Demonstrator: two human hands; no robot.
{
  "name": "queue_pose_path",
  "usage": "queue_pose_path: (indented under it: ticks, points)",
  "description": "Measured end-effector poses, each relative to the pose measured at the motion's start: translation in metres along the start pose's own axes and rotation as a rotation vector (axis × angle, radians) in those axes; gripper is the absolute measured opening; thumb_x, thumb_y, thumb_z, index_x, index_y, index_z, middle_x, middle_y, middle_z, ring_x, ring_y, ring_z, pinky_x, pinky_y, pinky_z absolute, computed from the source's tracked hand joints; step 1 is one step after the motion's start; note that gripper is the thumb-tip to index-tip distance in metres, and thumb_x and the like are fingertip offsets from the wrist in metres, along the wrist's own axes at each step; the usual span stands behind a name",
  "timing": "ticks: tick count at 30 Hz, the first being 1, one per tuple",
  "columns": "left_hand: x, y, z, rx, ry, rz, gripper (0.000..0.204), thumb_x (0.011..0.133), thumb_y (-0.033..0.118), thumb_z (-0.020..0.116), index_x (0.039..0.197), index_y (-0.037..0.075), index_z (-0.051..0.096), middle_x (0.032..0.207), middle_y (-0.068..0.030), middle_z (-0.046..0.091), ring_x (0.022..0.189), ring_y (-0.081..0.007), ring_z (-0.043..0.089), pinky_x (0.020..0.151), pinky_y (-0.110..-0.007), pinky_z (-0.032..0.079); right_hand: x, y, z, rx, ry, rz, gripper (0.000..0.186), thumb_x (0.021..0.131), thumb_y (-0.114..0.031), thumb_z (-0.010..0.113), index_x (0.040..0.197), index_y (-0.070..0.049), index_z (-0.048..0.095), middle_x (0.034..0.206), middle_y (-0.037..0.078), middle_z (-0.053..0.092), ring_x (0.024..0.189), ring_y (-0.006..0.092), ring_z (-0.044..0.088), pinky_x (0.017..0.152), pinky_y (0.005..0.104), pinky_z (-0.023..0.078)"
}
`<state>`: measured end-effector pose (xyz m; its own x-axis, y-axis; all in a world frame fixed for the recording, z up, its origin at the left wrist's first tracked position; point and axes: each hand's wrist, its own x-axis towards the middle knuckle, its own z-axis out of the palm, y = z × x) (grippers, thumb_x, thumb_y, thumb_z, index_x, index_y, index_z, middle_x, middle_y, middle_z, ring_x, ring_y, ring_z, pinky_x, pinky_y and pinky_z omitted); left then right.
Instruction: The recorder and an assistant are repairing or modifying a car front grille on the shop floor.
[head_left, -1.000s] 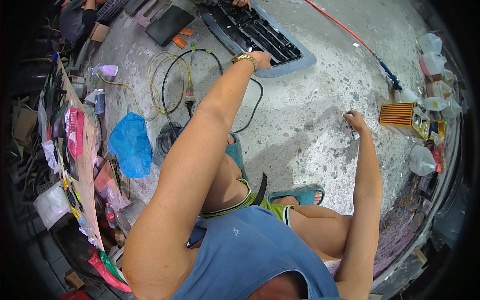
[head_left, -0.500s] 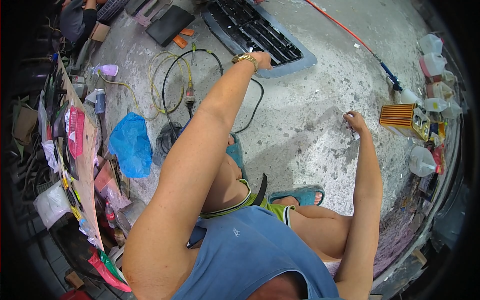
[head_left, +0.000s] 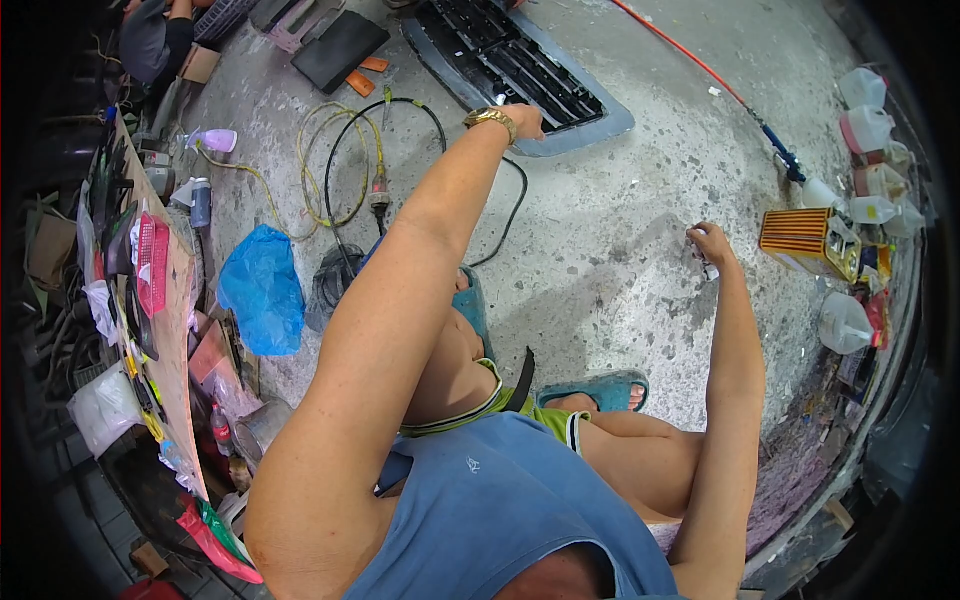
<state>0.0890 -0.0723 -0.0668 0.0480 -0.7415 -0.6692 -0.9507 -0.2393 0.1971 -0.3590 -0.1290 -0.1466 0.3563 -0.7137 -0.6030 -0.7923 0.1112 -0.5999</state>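
Note:
My left hand (head_left: 521, 119), with a gold watch at the wrist, is at the near edge of a black slatted panel (head_left: 500, 60) in a grey surround (head_left: 565, 142) on the floor. Its fingers are curled around something small that I cannot make out, with a bit of white showing. Lower right, my right hand (head_left: 708, 245) has its fingers closed on a small white-and-silver object (head_left: 711, 270), mostly hidden, above the speckled concrete.
Coiled cables (head_left: 340, 140) and a blue plastic bag (head_left: 262, 290) lie left. A leaning board (head_left: 170, 280) and clutter line that side. A red hose (head_left: 680, 55), plastic jugs (head_left: 865, 125) and a striped tin (head_left: 800, 240) are right. Another person (head_left: 150, 45) is at upper left.
Another person's hand at the top of the black panel has drawn up and away since a second ago. My two hands show no visible movement.

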Motion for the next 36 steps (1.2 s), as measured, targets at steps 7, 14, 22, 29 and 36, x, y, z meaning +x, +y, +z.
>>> queue_pose_path:
  ticks: [7, 14, 22, 29, 36]
  points:
    - [-0.023, 0.010, -0.008, -0.019, 0.121, 0.026, 0.040, 0.077, 0.031, 0.056, 0.109, 0.007, 0.061, 0.108, -0.0154, 0.062, 0.100, -0.0295, 0.059, 0.085, -0.039, 0.046, 0.009, 0.021, -0.006, -0.316, 0.088, -0.127, 0.051, 0.074, -0.036, 0.062, 0.102, 0.006, 0.060, 0.108, 0.027, 0.057, 0.104, 0.0365, 0.054, 0.088, 0.0403, 0.041]
    - [-0.023, 0.004, -0.001, -0.031, 0.020, -0.036, 0.047, 0.079, 0.034, 0.058, 0.114, 0.003, 0.058, 0.115, -0.0156, 0.059, 0.105, -0.0307, 0.057, 0.087, -0.047, 0.046, 0.013, 0.014, 0.008, -0.179, 0.074, -0.117, 0.036, 0.074, -0.025, 0.061, 0.093, 0.005, 0.063, 0.071, 0.018, 0.063, 0.064, 0.0250, 0.062, 0.059, 0.0350, 0.048]
    - [-0.021, 0.007, -0.001, -0.003, 0.013, -0.050, 0.043, 0.082, 0.033, 0.057, 0.116, 0.006, 0.057, 0.115, -0.0110, 0.059, 0.104, -0.0280, 0.057, 0.087, -0.041, 0.046, 0.011, 0.006, 0.010, 0.032, 0.024, -0.045, 0.025, 0.075, -0.017, 0.060, 0.088, 0.005, 0.062, 0.061, 0.009, 0.059, 0.047, 0.0158, 0.053, 0.043, 0.0311, 0.045]
    - [-0.031, 0.016, -0.012, 0.000, -0.025, -0.111, 0.042, 0.083, 0.033, 0.056, 0.116, 0.006, 0.058, 0.112, -0.0105, 0.061, 0.100, -0.0280, 0.059, 0.083, -0.043, 0.048, 0.010, 0.012, 0.006, -0.003, 0.017, -0.056, 0.025, 0.075, -0.017, 0.059, 0.087, 0.005, 0.062, 0.059, 0.008, 0.057, 0.045, 0.0151, 0.052, 0.042, 0.0302, 0.042]
    - [-0.027, 0.015, -0.003, 0.008, 0.022, -0.070, 0.042, 0.083, 0.034, 0.057, 0.115, 0.006, 0.058, 0.113, -0.0109, 0.061, 0.102, -0.0299, 0.058, 0.085, -0.044, 0.046, 0.001, 0.012, 0.004, 0.052, 0.032, -0.022, 0.025, 0.077, -0.017, 0.060, 0.087, 0.006, 0.060, 0.055, 0.010, 0.055, 0.043, 0.0172, 0.052, 0.042, 0.0312, 0.040]
